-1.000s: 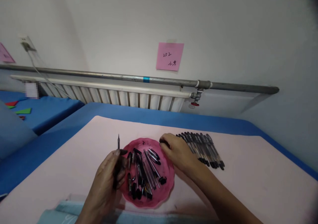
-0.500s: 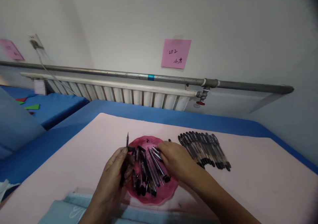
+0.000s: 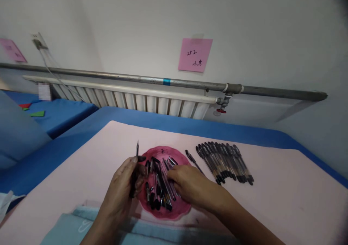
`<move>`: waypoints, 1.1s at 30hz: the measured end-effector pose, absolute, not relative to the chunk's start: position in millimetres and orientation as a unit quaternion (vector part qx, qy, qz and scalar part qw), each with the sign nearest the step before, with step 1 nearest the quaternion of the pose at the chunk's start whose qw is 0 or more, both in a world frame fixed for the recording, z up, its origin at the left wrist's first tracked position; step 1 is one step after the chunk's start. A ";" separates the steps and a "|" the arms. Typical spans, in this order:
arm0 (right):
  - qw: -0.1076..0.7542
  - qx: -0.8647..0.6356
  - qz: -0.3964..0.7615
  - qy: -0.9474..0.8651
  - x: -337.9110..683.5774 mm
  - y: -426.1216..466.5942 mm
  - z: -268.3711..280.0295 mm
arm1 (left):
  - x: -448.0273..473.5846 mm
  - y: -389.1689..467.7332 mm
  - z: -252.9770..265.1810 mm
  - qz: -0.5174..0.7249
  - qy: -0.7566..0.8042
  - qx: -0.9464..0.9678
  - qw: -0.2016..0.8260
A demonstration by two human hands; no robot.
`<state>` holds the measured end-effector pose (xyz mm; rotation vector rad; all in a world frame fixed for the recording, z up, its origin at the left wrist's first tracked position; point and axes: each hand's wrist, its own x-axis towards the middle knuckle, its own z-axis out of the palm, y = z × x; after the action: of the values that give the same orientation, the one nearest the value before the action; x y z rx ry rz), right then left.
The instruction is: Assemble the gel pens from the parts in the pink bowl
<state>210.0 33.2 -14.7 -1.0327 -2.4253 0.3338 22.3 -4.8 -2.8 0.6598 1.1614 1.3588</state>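
Note:
My left hand [image 3: 125, 181] is closed around a pen [image 3: 137, 149] at the left rim of a pink scalloped bowl [image 3: 178, 213]. The pen's pointed tip sticks straight up; dark pieces also show among the fingers, too shaded to name. Inside the bowl lie several pen parts [image 3: 157, 187]: clear barrels, black caps and thin tubes. Over the bowl's right side, my right hand [image 3: 187, 181] has its fingers curled down onto these parts; its fingertips are hidden. To its right, a row of capped pens [image 3: 223, 161] lies side by side, with one pen [image 3: 193, 160] apart from the row.
A pink mat [image 3: 285, 187] covers the blue table [image 3: 244, 131]. Light blue fabric [image 3: 65, 227] lies at the near edge. Behind the table run a white radiator [image 3: 152, 103] and a metal pipe [image 3: 122, 76] with a red-handled valve [image 3: 221, 111].
My right hand has moved left and slightly down, deeper over the bowl, uncovering the single pen beside the row. My left hand still holds the pen upright.

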 end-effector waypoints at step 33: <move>0.026 -0.473 0.086 -0.876 198.2 33.9 -5.8 | 20.3 -4.7 -4.5 0.559 0.505 0.294 0.588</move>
<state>198.2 33.9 -5.8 -1.4623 -2.7078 0.2670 20.3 -4.7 -4.5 0.6842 1.1777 1.3035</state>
